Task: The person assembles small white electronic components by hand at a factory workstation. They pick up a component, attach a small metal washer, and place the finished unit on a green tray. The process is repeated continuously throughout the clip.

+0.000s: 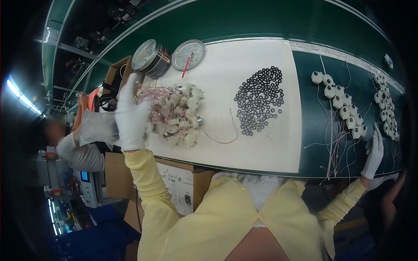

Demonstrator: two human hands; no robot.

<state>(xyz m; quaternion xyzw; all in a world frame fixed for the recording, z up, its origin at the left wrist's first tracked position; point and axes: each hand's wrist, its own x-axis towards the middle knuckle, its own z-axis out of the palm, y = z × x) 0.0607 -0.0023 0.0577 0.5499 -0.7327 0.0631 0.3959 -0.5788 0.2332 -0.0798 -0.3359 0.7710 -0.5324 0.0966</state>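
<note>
My left hand (131, 115), in a white glove, is raised over the left end of the table with its fingers stretched upward and the thumb apart. A crumpled clear plastic bag (99, 126) is against its left side; whether the fingers grip it I cannot tell. Just right of this hand lies a heap of small white round parts with thin wires (176, 111). At the right, my gloved right hand (373, 154) lies with straight fingers near the green surface, beside a row of similar white parts with black centres (344, 104). Nothing shows in it.
Many black rings (259, 100) lie spread on the white sheet (217, 152). An open metal can (152, 61), its round lid (188, 55) and a red stick (186, 67) are at the back left. Another row of white parts (385, 106) stands far right. A person's grey sleeve (80, 154) is at left.
</note>
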